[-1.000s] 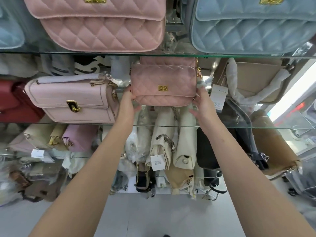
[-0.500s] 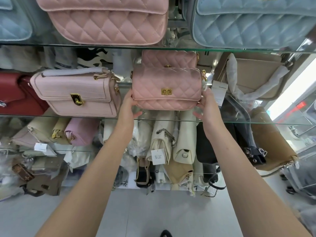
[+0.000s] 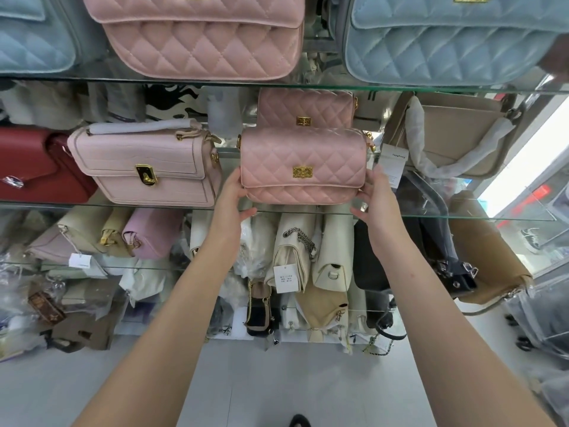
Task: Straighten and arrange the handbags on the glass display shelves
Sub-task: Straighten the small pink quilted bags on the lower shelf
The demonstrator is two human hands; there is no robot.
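Glass shelf (image 3: 462, 215) crowds quilted pink bag (image 3: 303, 166) between croc-textured bag (image 3: 144, 167) and beige bag (image 3: 455, 134).

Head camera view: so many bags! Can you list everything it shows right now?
Small quilted bag: one, pink, middle shelf front, held at both ends.
Matching quilted bag: one, pink, directly behind it.
Crocodile-texture bag: one, pale pink, middle shelf, left of it.
Red bag: one, far left.
Beige bag: one, right, wrapped strap.
Large quilted bags: pink and blue, top shelf.
Glass shelf: clear.
Lower shelves: assorted cream, lilac, black bags.
Left hand, right hand: either end of the small quilted bag.
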